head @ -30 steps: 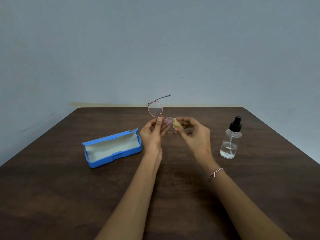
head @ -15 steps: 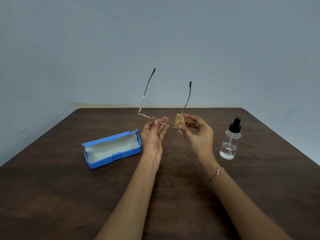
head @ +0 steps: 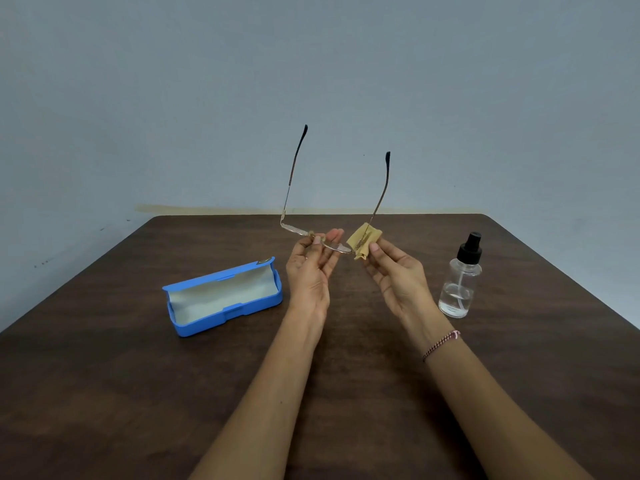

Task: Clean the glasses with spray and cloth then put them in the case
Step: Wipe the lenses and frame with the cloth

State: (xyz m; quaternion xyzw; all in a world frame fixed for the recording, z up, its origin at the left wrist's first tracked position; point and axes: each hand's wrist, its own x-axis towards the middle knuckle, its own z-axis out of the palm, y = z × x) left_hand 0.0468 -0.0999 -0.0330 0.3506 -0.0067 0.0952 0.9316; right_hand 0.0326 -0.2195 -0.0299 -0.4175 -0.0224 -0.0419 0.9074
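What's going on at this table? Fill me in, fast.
A person is wiping glasses held above the table, temples pointing up. The left hand pinches the frame near its middle; the right hand pinches a yellow cloth round one lens. The blue case lies open and empty on the left, and the spray bottle stands upright on the right, untouched.

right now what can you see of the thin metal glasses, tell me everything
The thin gold-toned metal glasses have clear lenses and dark-tipped temples, both unfolded and pointing up. They are held above the dark wooden table. The left hand pinches the frame near its middle; the right hand pinches a small yellow cloth around the lens on that side.
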